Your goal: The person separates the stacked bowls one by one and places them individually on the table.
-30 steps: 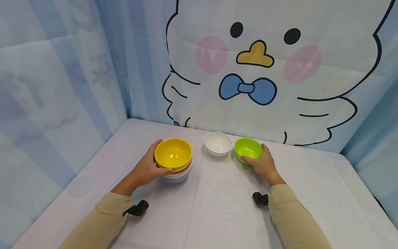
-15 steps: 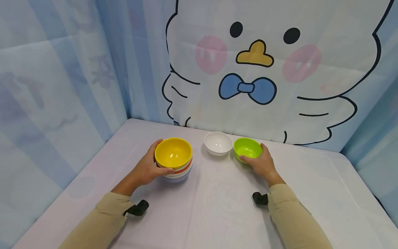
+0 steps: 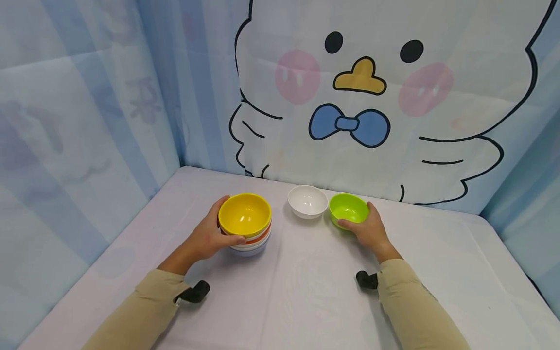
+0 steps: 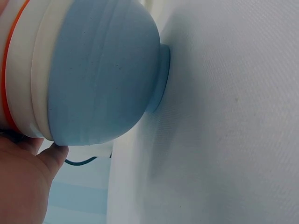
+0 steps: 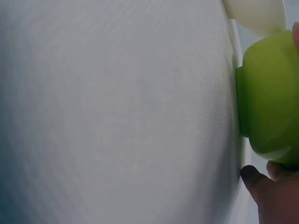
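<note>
My left hand (image 3: 211,237) grips a stack of nested bowls at its left side, thumb across the front. A yellow bowl (image 3: 245,216) tops the stack, above white and orange-rimmed ones. In the left wrist view the lowest is a light blue bowl (image 4: 105,70), its foot at the tablecloth. My right hand (image 3: 370,231) holds a green bowl (image 3: 348,209) by its right side, thumb at the front rim. The green bowl (image 5: 271,95) is upright at the tablecloth in the right wrist view. Between the stack and the green bowl stands a white bowl (image 3: 307,201).
A white cloth (image 3: 297,291) covers the table. Behind it hangs a curtain (image 3: 350,160) with a cartoon bird, close to the white and green bowls. A blue striped curtain (image 3: 87,146) borders the left. Black wrist mounts (image 3: 195,292) stick out from both sleeves.
The green bowl and my right hand have shifted very slightly left toward the white bowl. The left hand and its stack stay in place.
</note>
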### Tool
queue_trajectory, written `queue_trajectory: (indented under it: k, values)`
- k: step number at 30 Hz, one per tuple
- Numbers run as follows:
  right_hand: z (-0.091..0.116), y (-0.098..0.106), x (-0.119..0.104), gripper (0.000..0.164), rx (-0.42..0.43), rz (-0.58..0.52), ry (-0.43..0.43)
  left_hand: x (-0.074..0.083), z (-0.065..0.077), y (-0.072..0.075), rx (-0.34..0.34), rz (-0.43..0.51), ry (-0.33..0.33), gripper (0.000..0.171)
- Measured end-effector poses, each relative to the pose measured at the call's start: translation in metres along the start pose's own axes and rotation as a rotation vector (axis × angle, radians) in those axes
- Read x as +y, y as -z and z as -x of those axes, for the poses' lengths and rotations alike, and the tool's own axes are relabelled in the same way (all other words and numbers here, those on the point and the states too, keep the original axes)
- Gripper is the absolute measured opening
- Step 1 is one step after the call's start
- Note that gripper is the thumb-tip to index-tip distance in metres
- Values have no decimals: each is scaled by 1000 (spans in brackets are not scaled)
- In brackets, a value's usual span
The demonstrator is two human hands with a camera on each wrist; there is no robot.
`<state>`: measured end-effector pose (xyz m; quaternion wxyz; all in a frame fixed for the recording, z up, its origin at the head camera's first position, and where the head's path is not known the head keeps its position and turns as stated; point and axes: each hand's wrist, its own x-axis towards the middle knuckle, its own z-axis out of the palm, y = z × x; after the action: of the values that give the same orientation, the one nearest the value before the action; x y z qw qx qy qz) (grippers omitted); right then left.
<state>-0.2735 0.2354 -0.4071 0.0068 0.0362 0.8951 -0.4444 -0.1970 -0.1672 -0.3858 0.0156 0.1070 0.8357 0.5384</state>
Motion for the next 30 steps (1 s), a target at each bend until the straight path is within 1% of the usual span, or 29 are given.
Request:
queue_trajectory:
  k: [3,7,12,16,20,30]
  values:
    - [2,5,-2,119,-7,-6,-7,-1,0,-1,-4,6,-10,111]
    - [6,13,-6,117,14,-13,19,-3,0,0,-12,33,-23,111]
    - [10,20,-16,112,61,-66,127,-7,1,0,-22,70,-52,109]
    - [11,19,-30,106,73,-98,206,-9,1,0,-22,82,-69,106]
    - [14,11,-47,102,27,-119,264,-10,0,0,-23,88,-76,104]
    - [29,-29,-80,100,-169,-180,415,-10,-2,-1,-31,96,-104,102]
